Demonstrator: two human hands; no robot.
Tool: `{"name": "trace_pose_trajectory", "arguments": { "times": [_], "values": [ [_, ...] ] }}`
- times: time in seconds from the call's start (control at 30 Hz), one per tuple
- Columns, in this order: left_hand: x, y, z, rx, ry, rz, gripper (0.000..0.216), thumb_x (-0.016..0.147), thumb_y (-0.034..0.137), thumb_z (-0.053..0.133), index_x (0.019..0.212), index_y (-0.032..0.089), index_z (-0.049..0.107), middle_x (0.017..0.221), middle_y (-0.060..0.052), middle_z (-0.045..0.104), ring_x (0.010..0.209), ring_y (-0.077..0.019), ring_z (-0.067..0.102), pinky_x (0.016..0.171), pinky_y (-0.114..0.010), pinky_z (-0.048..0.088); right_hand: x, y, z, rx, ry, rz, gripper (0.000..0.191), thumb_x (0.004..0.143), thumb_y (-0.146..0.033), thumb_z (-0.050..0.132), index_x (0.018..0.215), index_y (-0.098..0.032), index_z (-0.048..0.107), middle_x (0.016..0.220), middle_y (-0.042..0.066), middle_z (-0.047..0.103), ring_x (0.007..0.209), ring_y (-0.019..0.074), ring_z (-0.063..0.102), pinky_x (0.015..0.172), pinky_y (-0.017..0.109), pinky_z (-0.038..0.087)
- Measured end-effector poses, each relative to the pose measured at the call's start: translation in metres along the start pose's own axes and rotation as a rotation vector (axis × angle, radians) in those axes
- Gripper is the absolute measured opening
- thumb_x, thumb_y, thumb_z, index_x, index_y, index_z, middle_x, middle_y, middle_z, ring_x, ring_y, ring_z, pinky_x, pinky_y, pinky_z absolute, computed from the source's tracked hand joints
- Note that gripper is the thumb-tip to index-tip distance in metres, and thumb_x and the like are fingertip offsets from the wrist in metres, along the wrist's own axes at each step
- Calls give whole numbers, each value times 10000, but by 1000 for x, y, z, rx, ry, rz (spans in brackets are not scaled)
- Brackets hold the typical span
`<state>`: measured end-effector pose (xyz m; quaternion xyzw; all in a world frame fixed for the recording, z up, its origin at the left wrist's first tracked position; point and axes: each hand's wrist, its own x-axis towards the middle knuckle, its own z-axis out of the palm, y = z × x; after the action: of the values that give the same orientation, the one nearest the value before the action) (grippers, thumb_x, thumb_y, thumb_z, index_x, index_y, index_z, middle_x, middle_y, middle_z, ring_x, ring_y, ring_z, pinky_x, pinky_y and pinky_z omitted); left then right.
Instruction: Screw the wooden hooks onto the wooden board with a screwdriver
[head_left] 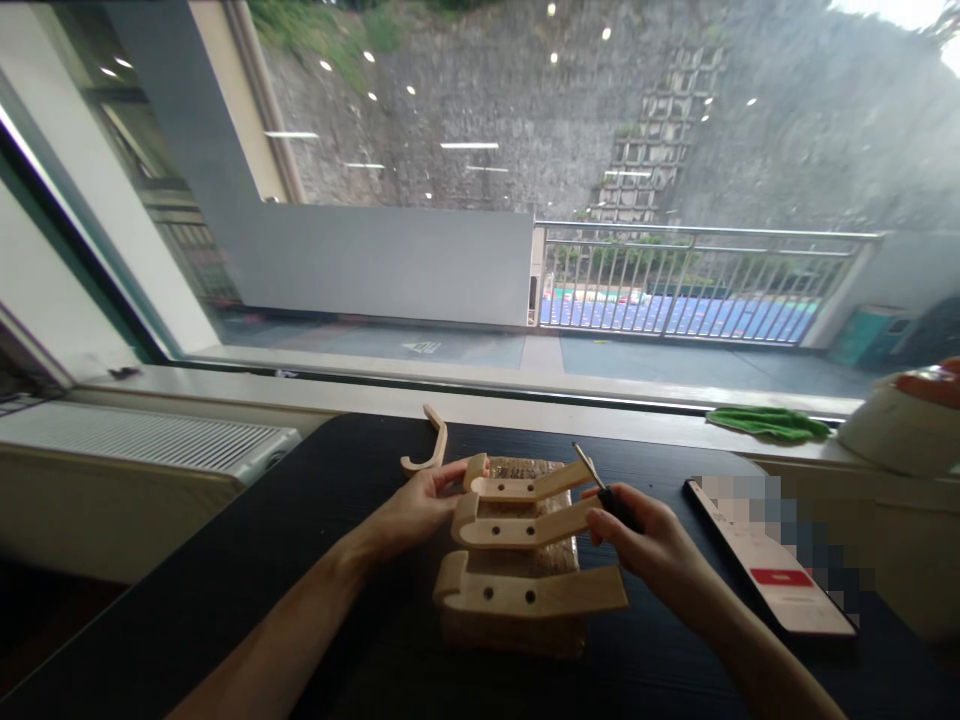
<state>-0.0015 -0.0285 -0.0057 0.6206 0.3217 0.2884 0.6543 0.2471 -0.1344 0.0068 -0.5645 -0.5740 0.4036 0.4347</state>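
Precariously, the left hand (416, 512) has its grip pinching the top wooden hook (525, 487); at three o'clock the right hand (649, 548) clasps a screwdriver (600, 482), whose tip might slip and gouge the wood.

Phone (772, 560) flat on black table (360, 460), right; green cloth (769, 424) on windowsill (525, 385); radiator (142, 440) far left.

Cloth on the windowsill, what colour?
Green. The cloth shows best in the head view.
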Motion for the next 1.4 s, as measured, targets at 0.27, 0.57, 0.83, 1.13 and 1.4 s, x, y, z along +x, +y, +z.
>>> {"name": "trace_pose_trajectory", "arguments": {
  "times": [0.27, 0.57, 0.83, 1.13, 1.4],
  "values": [
    [-1, -2, 3, 31, -18, 21, 525, 709, 294, 673, 1203, 194, 523, 1237, -82, 554, 1137, -235, 510, 911, -303, 449, -3, 5, -3, 3, -45, -6, 319, 777, -413, 552, 941, -147, 615, 773, 9, 590, 680, 120, 505, 571, 209, 392],
    [-16, 20, -18, 326, 174, 87, 347, 758, 336, 576, 1072, 190, 583, 1129, -51, 596, 1078, -206, 518, 939, -331, 387, -3, 5, -15, -145, -77, -47, 339, 775, -424, 565, 986, -164, 619, 843, 20, 622, 740, 145, 546, 632, 233, 422],
    [-31, 35, -16, 563, 34, -8, 362, 709, 403, 618, 995, 192, 553, 953, -20, 584, 791, -144, 535, 652, -234, 425, -3, 6, -10, -172, 14, -66, 324, 765, -423, 577, 983, -186, 619, 839, 7, 625, 757, 146, 551, 647, 238, 435],
    [-29, 34, -10, 589, -128, 23, 339, 713, 449, 602, 888, 158, 600, 872, -8, 592, 839, -163, 531, 734, -246, 413, -4, 6, -16, -295, -48, -67, 324, 786, -432, 538, 992, -190, 599, 873, 19, 635, 782, 162, 565, 676, 259, 446],
    [-28, 30, -16, 531, -151, 9, 371, 713, 443, 606, 941, 152, 627, 902, -27, 610, 871, -188, 545, 745, -255, 420, -10, -36, -27, -667, 29, -123, 230, 832, -373, 458, 974, -244, 583, 803, 6, 626, 669, 146, 552, 607, 260, 425]
  ]
}}
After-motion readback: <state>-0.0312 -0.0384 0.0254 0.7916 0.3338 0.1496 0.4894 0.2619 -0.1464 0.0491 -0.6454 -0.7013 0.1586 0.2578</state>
